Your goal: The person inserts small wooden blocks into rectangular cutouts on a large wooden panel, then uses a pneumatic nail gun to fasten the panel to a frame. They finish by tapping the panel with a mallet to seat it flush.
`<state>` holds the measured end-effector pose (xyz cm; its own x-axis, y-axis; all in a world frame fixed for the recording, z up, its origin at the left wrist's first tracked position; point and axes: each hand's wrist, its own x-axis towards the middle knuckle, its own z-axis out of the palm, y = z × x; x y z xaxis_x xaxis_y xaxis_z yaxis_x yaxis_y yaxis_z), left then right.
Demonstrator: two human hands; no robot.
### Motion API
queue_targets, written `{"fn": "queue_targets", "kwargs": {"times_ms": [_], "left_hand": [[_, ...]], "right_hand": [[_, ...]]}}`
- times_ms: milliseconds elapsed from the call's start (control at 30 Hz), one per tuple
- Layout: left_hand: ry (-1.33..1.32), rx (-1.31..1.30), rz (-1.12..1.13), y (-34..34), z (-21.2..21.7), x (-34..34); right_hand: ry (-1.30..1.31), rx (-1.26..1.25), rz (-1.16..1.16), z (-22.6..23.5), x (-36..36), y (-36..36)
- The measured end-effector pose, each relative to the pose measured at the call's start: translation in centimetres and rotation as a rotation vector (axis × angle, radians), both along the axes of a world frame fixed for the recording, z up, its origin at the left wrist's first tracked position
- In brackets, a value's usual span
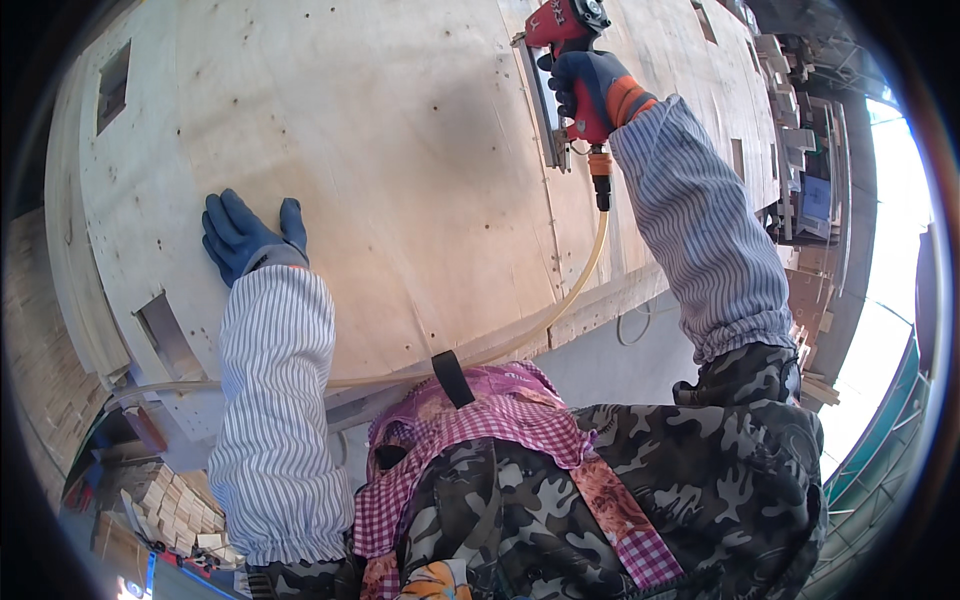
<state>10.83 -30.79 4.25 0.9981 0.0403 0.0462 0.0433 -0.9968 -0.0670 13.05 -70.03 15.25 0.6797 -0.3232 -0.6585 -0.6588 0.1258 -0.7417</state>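
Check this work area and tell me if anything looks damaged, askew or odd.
Nothing stands out. The plywood panel lies flat and looks intact; its rectangular openings look cut on purpose. The left hand rests flat on it, the right hand grips the red nail gun, and the air hose trails off the panel's edge.

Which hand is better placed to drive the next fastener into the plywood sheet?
Right. The right hand already grips the red nail gun against the plywood sheet; the left hand lies flat on the sheet, apart from the tool.
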Motion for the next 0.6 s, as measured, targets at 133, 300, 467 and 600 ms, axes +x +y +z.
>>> {"fn": "queue_targets", "kwargs": {"times_ms": [133, 300, 467, 600], "left_hand": [[-0.035, -0.02, -0.021, 0.2, -0.2, 0.0], [-0.035, -0.029, -0.021, 0.3, -0.2, -0.2], [-0.074, -0.043, -0.041, 0.5, 0.0, -0.2], [-0.102, -0.06, -0.062, 0.7, -0.3, -0.2]], "right_hand": [[0.094, -0.019, 0.02, -0.7, 0.8, -0.3], [0.114, -0.037, 0.063, -0.9, 0.9, -0.3], [0.189, -0.07, 0.07, -0.7, 1.8, -1.0], [0.186, -0.136, 0.115, -0.7, 2.2, -1.5]]}}
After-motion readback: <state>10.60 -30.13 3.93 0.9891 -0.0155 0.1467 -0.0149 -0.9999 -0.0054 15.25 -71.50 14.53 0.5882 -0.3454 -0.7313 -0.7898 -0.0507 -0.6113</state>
